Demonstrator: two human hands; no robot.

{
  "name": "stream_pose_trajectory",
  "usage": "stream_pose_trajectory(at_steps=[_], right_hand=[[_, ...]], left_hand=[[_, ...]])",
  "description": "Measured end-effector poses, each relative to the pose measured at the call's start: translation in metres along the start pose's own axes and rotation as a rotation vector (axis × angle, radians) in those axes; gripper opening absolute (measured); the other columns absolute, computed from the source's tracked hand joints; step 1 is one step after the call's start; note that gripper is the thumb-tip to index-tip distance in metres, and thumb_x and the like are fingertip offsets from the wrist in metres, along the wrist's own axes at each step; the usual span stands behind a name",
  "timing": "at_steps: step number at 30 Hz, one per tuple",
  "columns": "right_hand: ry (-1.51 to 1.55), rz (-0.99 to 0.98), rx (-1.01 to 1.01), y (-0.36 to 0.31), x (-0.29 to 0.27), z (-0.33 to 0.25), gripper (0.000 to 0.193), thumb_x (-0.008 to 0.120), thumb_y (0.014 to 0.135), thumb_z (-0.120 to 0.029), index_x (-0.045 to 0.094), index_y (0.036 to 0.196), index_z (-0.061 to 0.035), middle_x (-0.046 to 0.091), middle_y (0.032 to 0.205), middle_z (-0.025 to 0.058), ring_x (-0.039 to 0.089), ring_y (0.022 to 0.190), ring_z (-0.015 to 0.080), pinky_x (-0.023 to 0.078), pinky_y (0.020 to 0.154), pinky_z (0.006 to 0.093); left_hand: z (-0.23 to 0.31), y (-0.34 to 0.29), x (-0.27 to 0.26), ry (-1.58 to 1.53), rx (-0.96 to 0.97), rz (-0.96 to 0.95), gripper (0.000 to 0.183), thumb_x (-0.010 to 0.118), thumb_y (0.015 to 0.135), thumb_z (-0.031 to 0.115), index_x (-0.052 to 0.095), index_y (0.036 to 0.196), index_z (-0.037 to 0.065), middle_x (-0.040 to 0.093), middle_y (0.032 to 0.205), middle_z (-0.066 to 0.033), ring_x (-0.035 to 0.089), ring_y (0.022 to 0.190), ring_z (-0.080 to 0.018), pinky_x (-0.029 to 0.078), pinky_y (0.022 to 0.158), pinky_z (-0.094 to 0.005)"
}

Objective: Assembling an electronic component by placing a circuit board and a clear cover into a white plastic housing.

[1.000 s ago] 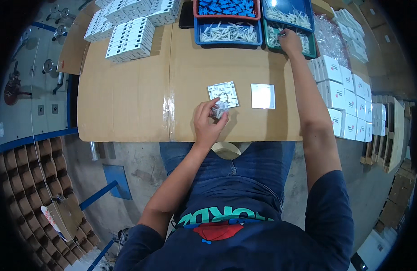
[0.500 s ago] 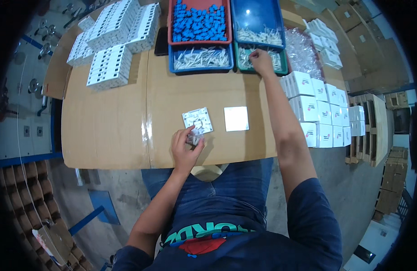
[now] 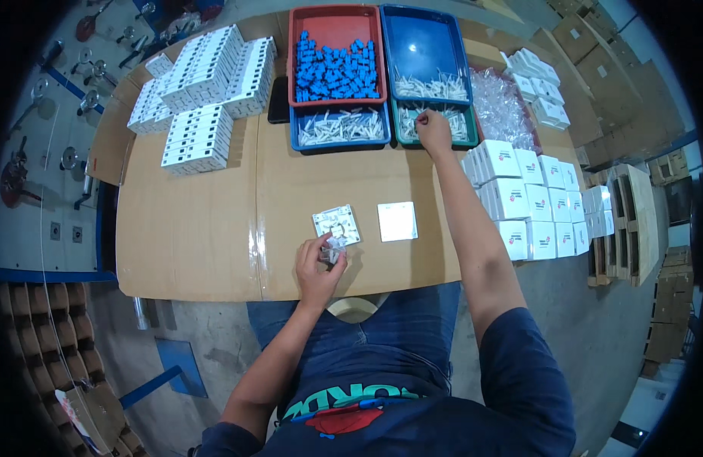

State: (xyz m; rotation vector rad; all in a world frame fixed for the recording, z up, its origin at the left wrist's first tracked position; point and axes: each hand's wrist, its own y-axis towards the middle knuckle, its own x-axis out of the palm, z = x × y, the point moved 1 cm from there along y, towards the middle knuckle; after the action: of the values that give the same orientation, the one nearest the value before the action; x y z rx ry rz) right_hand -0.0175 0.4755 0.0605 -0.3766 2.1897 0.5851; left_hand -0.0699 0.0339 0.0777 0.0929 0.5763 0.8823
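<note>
My left hand (image 3: 316, 276) is closed around a small clear plastic bag (image 3: 333, 254) with pale bits inside, low over the table. Just beyond it lies a white square plate (image 3: 344, 216) whose upper face shows moulded details. A plain, shiny white square plate (image 3: 398, 222) rests to its right, touched by neither hand. With arm stretched forward, my right hand (image 3: 435, 132) reaches into a green tray (image 3: 474, 137) of small pale parts. Its fingers are drawn together; whatever is between them is too small to make out.
Blue pieces (image 3: 334, 70) fill part of a red tray (image 3: 292, 61). Two blue trays (image 3: 387, 139) hold white plugs. White boxes (image 3: 511, 198) are stacked at right, white switch-like units (image 3: 197, 137) at back left. Clear bags (image 3: 502, 103) and a black phone-like object (image 3: 278, 100) lie nearby.
The whole scene sits slightly lower in the picture as my head shifts. My right hand stays in the green tray, and my left keeps hold of the bag.
</note>
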Motion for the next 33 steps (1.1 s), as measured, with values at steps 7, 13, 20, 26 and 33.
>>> stream_pose_trajectory(at_steps=[7,13,20,26,33], right_hand=[[-0.095,-0.042,-0.050,-0.005,-0.009,-0.010,0.014,0.067,0.084,-0.014,0.072,0.095,-0.0081,0.072,0.096,0.0173,0.070,0.094,0.0373,0.056,0.080,0.0473],[-0.172,-0.057,-0.084,-0.002,-0.016,-0.022,0.015,0.064,0.087,-0.016,0.072,0.097,-0.0096,0.072,0.100,0.0151,0.069,0.096,0.0364,0.055,0.081,0.0486],[-0.283,-0.131,-0.071,0.001,-0.009,-0.013,0.013,0.062,0.090,-0.018,0.066,0.097,-0.0079,0.065,0.103,0.0160,0.066,0.101,0.0391,0.055,0.084,0.0519],[-0.247,-0.063,-0.098,-0.001,-0.009,-0.018,0.014,0.061,0.092,-0.019,0.066,0.099,-0.0087,0.065,0.103,0.0159,0.066,0.100,0.0386,0.054,0.083,0.0513],[-0.307,-0.115,-0.115,0.000,-0.019,-0.020,0.015,0.062,0.094,-0.021,0.067,0.101,-0.0087,0.065,0.102,0.0162,0.067,0.099,0.0377,0.054,0.081,0.0503]], left_hand=[[-0.001,0.000,-0.002,-0.012,0.014,0.009,0.046,0.080,0.077,0.003,0.067,0.121,0.002,0.058,0.092,-0.0059,0.053,0.078,-0.0158,0.047,0.070,-0.0278],[0.001,0.001,-0.002,-0.008,0.019,0.018,0.046,0.080,0.077,0.003,0.067,0.121,0.001,0.058,0.092,-0.0067,0.053,0.078,-0.0163,0.047,0.071,-0.0281],[0.001,-0.007,0.000,-0.010,0.001,0.031,0.043,0.081,0.077,0.008,0.069,0.117,0.005,0.061,0.090,-0.0075,0.059,0.081,-0.0217,0.049,0.070,-0.0336],[-0.001,-0.001,0.001,-0.029,-0.009,0.033,0.043,0.081,0.076,0.007,0.069,0.117,0.005,0.061,0.090,-0.0076,0.059,0.081,-0.0214,0.050,0.070,-0.0334],[0.001,0.004,-0.002,-0.010,0.021,0.009,0.046,0.078,0.078,0.003,0.066,0.122,0.000,0.058,0.092,-0.0062,0.053,0.077,-0.0153,0.048,0.071,-0.0271]])
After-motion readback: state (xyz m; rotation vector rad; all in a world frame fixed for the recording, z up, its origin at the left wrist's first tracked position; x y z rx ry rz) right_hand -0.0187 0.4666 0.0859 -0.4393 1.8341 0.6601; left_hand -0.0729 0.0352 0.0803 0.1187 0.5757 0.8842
